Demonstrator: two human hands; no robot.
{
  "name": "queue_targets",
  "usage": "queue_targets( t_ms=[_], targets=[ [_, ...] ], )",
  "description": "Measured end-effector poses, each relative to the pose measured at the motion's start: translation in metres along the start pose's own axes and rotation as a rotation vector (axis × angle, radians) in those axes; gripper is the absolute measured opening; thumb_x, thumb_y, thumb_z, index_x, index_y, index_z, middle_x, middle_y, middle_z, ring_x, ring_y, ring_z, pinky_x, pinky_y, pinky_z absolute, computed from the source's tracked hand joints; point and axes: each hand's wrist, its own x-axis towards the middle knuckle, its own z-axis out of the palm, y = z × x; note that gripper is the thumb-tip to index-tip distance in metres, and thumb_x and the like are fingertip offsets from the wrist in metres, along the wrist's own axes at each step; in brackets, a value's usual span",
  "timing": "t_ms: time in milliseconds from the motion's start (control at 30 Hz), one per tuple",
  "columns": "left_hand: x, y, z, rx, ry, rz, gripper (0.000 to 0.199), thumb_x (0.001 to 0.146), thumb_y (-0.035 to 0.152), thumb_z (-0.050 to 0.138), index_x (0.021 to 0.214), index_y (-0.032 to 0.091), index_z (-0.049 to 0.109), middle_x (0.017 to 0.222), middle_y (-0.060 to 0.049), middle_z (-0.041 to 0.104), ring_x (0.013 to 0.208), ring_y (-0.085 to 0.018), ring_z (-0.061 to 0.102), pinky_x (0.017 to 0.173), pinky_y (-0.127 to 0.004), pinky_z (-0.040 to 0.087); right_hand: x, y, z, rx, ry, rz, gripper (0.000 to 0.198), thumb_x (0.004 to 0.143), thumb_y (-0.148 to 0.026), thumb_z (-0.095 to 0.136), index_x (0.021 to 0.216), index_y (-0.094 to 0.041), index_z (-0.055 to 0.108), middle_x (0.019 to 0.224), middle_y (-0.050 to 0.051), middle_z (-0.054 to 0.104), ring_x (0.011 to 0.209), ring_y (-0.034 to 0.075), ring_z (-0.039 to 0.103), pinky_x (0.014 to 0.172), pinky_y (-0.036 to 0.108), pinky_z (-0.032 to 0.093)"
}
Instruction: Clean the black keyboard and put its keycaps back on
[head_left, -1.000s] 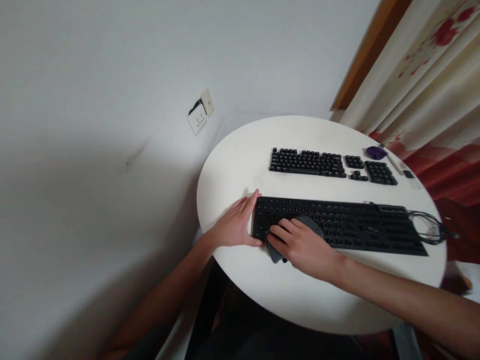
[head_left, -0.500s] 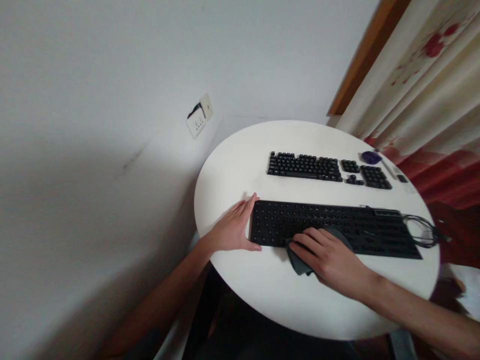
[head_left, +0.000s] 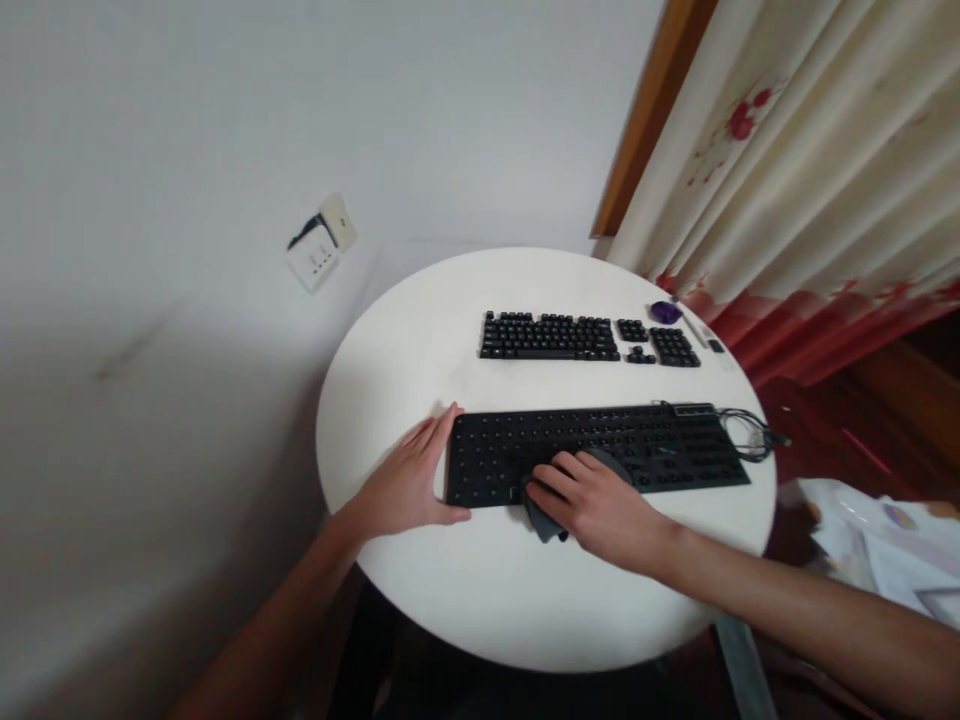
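Observation:
A black keyboard [head_left: 487,455] with its keycaps off lies flat on the white round table [head_left: 480,610]. My left hand [head_left: 412,475] braces its left end, fingers at the far corner and thumb at the near one. Bunched under my right hand [head_left: 600,505] is a dark grey cloth [head_left: 541,522], pressed on the keyboard's near edge left of its middle. My right fingers are curled over the cloth and hide part of it. Beyond the keyboard, the loose black keycaps [head_left: 551,338] sit laid out in keyboard order.
A coiled cable [head_left: 750,430] lies at the keyboard's right end. Near the table's far right edge are a purple object [head_left: 665,312] and a thin pale tool [head_left: 694,328]. A wall with a socket [head_left: 313,257] stands left, a curtain [head_left: 795,200] right. White bags [head_left: 877,540] lie lower right.
The view has turned to the right, so the table and both hands appear farther left. Both hands keep nearly the same places on the keyboard, the right still on the cloth.

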Motion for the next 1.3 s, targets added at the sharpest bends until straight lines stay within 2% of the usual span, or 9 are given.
queue_targets(
  t_ms=[200, 300, 400, 533, 700, 800, 1100, 1200, 1300],
  targets=[
    [0.002, -0.002, 0.000, 0.032, 0.006, -0.035, 0.131, 0.062, 0.048, 0.082, 0.157, 0.018, -0.003, 0.162, -0.019, 0.021, 0.146, -0.037, 0.028, 0.119, -0.051, 0.031, -0.095, 0.040, 0.004, 0.038, -0.026, 0.208, 0.038, 0.090, -0.014, 0.057, 0.129, -0.017, 0.059, 0.127, 0.011, 0.060, 0.108, 0.028, 0.050, 0.088, 0.042, 0.042],
    [0.004, -0.003, 0.000, 0.045, 0.022, -0.031, 0.128, 0.063, 0.047, 0.081, 0.158, 0.019, 0.000, 0.161, -0.017, 0.024, 0.144, -0.038, 0.032, 0.118, -0.052, 0.033, -0.123, 0.047, 0.002, 0.053, -0.036, 0.282, 0.041, 0.087, -0.012, 0.058, 0.128, -0.017, 0.060, 0.126, 0.011, 0.060, 0.110, 0.028, 0.050, 0.090, 0.042, 0.042],
    [0.005, -0.004, 0.000, 0.045, 0.037, -0.037, 0.124, 0.064, 0.044, 0.080, 0.158, 0.020, 0.003, 0.160, -0.016, 0.027, 0.143, -0.038, 0.035, 0.117, -0.052, 0.034, -0.123, 0.043, -0.001, 0.066, 0.003, 0.307, 0.039, 0.088, -0.012, 0.057, 0.127, -0.016, 0.061, 0.124, 0.011, 0.061, 0.109, 0.028, 0.050, 0.088, 0.042, 0.042],
    [0.005, -0.008, 0.002, 0.050, 0.038, -0.040, 0.121, 0.064, 0.044, 0.078, 0.157, 0.021, 0.004, 0.159, -0.015, 0.028, 0.143, -0.037, 0.035, 0.117, -0.051, 0.034, -0.091, 0.031, -0.004, 0.061, 0.095, 0.260, 0.032, 0.098, -0.018, 0.049, 0.128, -0.016, 0.060, 0.123, 0.012, 0.061, 0.107, 0.026, 0.050, 0.086, 0.040, 0.041],
    [0.005, -0.012, 0.004, 0.063, 0.058, -0.014, 0.116, 0.066, 0.044, 0.075, 0.157, 0.020, 0.007, 0.159, -0.014, 0.030, 0.142, -0.037, 0.037, 0.118, -0.050, 0.034, -0.067, 0.028, 0.001, 0.049, 0.061, 0.214, 0.030, 0.101, -0.021, 0.046, 0.126, -0.015, 0.060, 0.121, 0.013, 0.061, 0.105, 0.025, 0.051, 0.083, 0.038, 0.041],
    [0.006, -0.012, 0.004, 0.074, 0.069, -0.007, 0.113, 0.067, 0.045, 0.074, 0.157, 0.019, 0.009, 0.157, -0.015, 0.032, 0.140, -0.038, 0.039, 0.116, -0.052, 0.035, -0.086, 0.035, 0.005, 0.056, 0.046, 0.282, 0.032, 0.097, -0.021, 0.051, 0.127, -0.016, 0.059, 0.124, 0.011, 0.060, 0.106, 0.026, 0.051, 0.086, 0.039, 0.042],
    [0.010, -0.012, 0.005, 0.080, 0.080, -0.013, 0.106, 0.070, 0.043, 0.069, 0.156, 0.024, 0.010, 0.156, -0.013, 0.035, 0.138, -0.037, 0.043, 0.115, -0.053, 0.038, -0.195, 0.063, 0.020, 0.044, 0.083, 0.679, 0.061, 0.069, 0.000, 0.058, 0.128, -0.016, 0.063, 0.126, 0.013, 0.059, 0.112, 0.029, 0.051, 0.094, 0.044, 0.045],
    [0.009, -0.013, 0.005, 0.092, 0.081, -0.012, 0.106, 0.070, 0.045, 0.068, 0.156, 0.025, 0.009, 0.155, -0.014, 0.036, 0.137, -0.038, 0.045, 0.113, -0.054, 0.040, -0.205, 0.064, 0.019, 0.040, 0.131, 0.738, 0.063, 0.066, 0.002, 0.057, 0.126, -0.015, 0.064, 0.125, 0.014, 0.060, 0.112, 0.030, 0.051, 0.093, 0.045, 0.047],
    [0.009, -0.013, 0.005, 0.099, 0.091, -0.003, 0.106, 0.071, 0.046, 0.067, 0.156, 0.026, 0.008, 0.155, -0.014, 0.036, 0.136, -0.039, 0.046, 0.113, -0.054, 0.040, -0.191, 0.060, 0.015, 0.050, 0.163, 0.711, 0.063, 0.066, 0.000, 0.057, 0.127, -0.015, 0.063, 0.125, 0.014, 0.060, 0.111, 0.031, 0.052, 0.092, 0.047, 0.048]
  ],
)
